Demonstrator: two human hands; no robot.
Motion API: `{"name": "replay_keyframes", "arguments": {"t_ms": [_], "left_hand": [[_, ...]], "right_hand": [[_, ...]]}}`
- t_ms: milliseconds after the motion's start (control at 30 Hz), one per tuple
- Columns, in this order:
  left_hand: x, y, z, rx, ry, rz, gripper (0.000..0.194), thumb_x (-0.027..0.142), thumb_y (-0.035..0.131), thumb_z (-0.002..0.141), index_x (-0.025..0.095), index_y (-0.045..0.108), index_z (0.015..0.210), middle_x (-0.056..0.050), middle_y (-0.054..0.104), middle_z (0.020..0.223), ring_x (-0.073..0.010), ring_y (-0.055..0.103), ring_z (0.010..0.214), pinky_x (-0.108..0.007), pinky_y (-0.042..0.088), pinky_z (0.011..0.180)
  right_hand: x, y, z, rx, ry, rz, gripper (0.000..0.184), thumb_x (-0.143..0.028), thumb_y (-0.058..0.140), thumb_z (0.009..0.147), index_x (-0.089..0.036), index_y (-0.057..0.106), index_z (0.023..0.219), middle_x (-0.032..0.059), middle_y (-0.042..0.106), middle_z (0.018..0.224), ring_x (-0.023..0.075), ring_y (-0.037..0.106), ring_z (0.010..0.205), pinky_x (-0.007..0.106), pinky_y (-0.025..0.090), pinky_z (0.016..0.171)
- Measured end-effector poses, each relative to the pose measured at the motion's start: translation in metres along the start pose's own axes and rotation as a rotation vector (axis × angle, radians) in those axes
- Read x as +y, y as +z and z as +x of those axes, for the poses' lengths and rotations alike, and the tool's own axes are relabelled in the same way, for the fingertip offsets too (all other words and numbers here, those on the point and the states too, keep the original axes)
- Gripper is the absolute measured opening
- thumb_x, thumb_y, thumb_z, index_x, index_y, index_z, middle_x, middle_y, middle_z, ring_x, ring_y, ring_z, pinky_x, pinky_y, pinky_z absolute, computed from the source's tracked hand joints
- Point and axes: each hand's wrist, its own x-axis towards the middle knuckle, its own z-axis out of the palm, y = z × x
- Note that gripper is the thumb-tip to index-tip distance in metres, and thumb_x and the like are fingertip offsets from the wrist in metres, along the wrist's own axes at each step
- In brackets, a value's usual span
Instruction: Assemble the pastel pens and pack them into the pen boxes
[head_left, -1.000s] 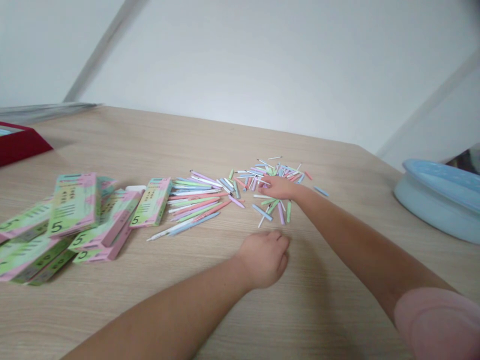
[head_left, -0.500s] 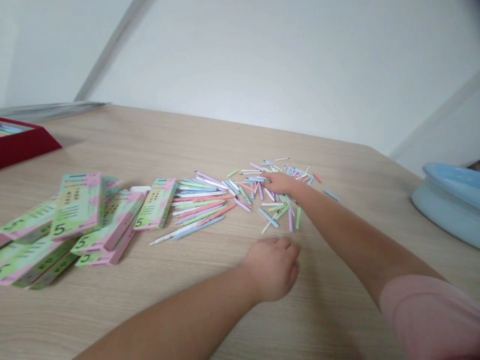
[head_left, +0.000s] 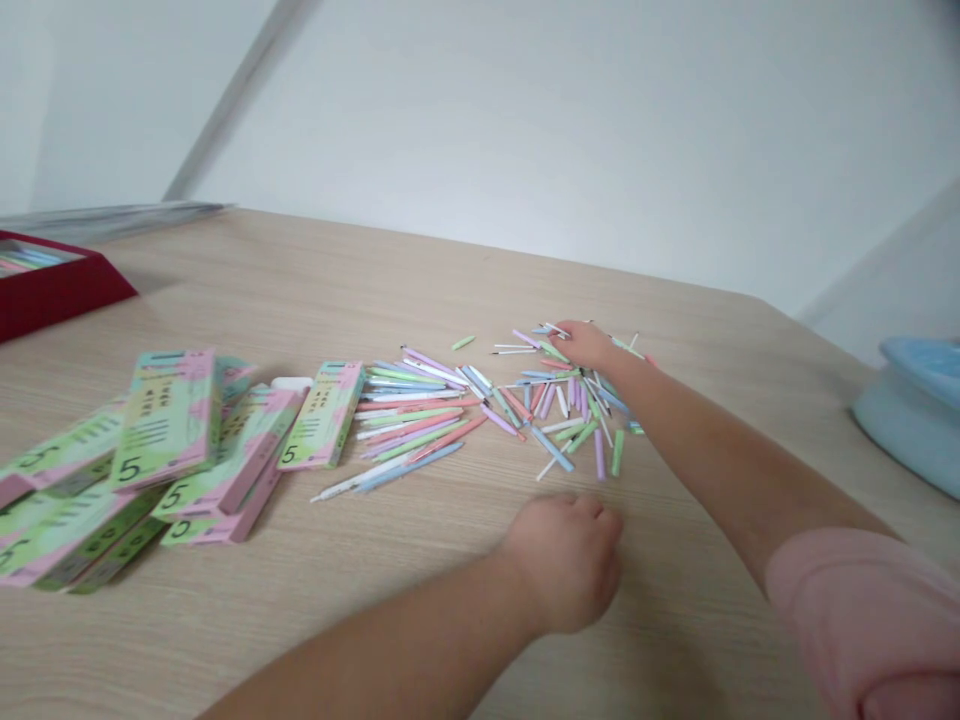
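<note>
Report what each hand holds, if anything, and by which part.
The right hand has its fingertips by a thin white stick; whether and where it grips can't be told. The left hand is curled, palm hidden, so I can't tell.

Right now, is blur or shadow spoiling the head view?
Head view: small print on the green-and-pink cardboard boxes is too soft to read, though large 5s show; a faint shadow lies on the pale wood-grain table right of the left hand, which looks soft.

R hand (head_left: pixel 581 347) is at the far side of scattered pastel sticks (head_left: pixel 575 398) on the counter (head_left: pixel 390 280), L hand (head_left: pixel 564 565) nr the close side. Pens (head_left: pixel 412 416), then pink/green boxes (head_left: pixel 166 425), lie to their L.
</note>
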Motion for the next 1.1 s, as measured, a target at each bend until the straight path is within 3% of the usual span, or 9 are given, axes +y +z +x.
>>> {"name": "replay_keyframes", "arguments": {"t_ms": [100,233,433,533,700,767,867,1100], "left_hand": [[-0.001,0.003,0.001,0.017,0.012,-0.002,0.021,0.037,0.050,0.098,0.019,0.060,0.098,-0.007,0.067,0.094,-0.0241,0.067,0.085,-0.040,0.056,0.071],[-0.002,0.008,0.004,0.016,0.030,-0.013,0.023,0.039,0.053,0.097,0.017,0.062,0.096,-0.008,0.067,0.090,-0.0239,0.068,0.086,-0.039,0.055,0.068],[-0.004,0.015,0.007,0.032,0.057,-0.016,0.024,0.038,0.056,0.096,0.016,0.063,0.094,-0.008,0.067,0.086,-0.0232,0.068,0.084,-0.039,0.052,0.065],[-0.004,0.019,0.008,0.032,0.047,-0.025,0.025,0.040,0.055,0.097,0.016,0.064,0.095,-0.008,0.068,0.087,-0.0233,0.068,0.084,-0.039,0.052,0.064],[-0.005,0.023,0.009,0.029,0.072,-0.011,0.025,0.040,0.054,0.097,0.016,0.064,0.094,-0.008,0.068,0.086,-0.0239,0.068,0.084,-0.040,0.052,0.065],[-0.005,0.023,0.009,0.019,0.067,-0.014,0.024,0.039,0.054,0.097,0.017,0.064,0.095,-0.009,0.068,0.087,-0.0243,0.068,0.085,-0.040,0.052,0.066],[-0.005,0.021,0.009,-0.004,0.062,-0.008,0.022,0.038,0.054,0.096,0.018,0.064,0.094,-0.009,0.068,0.090,-0.0250,0.069,0.087,-0.040,0.052,0.067],[-0.002,0.014,0.008,0.000,0.025,-0.005,0.024,0.037,0.054,0.097,0.016,0.064,0.099,-0.009,0.067,0.091,-0.0253,0.067,0.087,-0.039,0.054,0.070]], "right_hand": [[-0.015,0.006,0.030,0.001,-0.013,-0.004,0.045,-0.040,0.048,0.098,-0.017,0.073,0.127,0.0137,0.075,0.122,0.0247,0.068,0.106,0.027,0.047,0.087],[-0.031,0.011,0.060,-0.151,-0.073,0.014,0.036,-0.031,0.058,0.089,-0.015,0.079,0.114,0.0095,0.080,0.105,0.0214,0.071,0.093,0.024,0.048,0.079],[-0.031,0.006,0.067,-0.353,-0.157,0.022,0.027,-0.027,0.069,0.079,-0.019,0.082,0.101,0.0025,0.081,0.096,0.0193,0.072,0.088,0.021,0.050,0.074],[-0.026,0.003,0.067,-0.309,-0.118,-0.020,0.030,-0.032,0.065,0.086,-0.017,0.080,0.108,0.0047,0.081,0.101,0.0211,0.073,0.093,0.023,0.051,0.077],[-0.032,0.010,0.080,-0.177,0.002,-0.133,0.049,-0.047,0.050,0.101,-0.007,0.074,0.117,0.0213,0.075,0.117,0.0314,0.070,0.111,0.034,0.052,0.089],[-0.042,0.015,0.087,-0.207,0.015,-0.163,0.049,-0.052,0.054,0.101,-0.009,0.072,0.118,0.0199,0.073,0.122,0.0307,0.069,0.113,0.039,0.053,0.094],[-0.058,0.020,0.094,-0.281,0.006,-0.197,0.039,-0.044,0.064,0.100,-0.016,0.065,0.127,0.0126,0.067,0.130,0.0258,0.067,0.112,0.047,0.056,0.097],[-0.084,0.010,0.073,-0.343,-0.016,-0.179,0.038,-0.038,0.066,0.100,-0.017,0.063,0.131,0.0124,0.064,0.133,0.0249,0.067,0.112,0.046,0.058,0.094]]}}
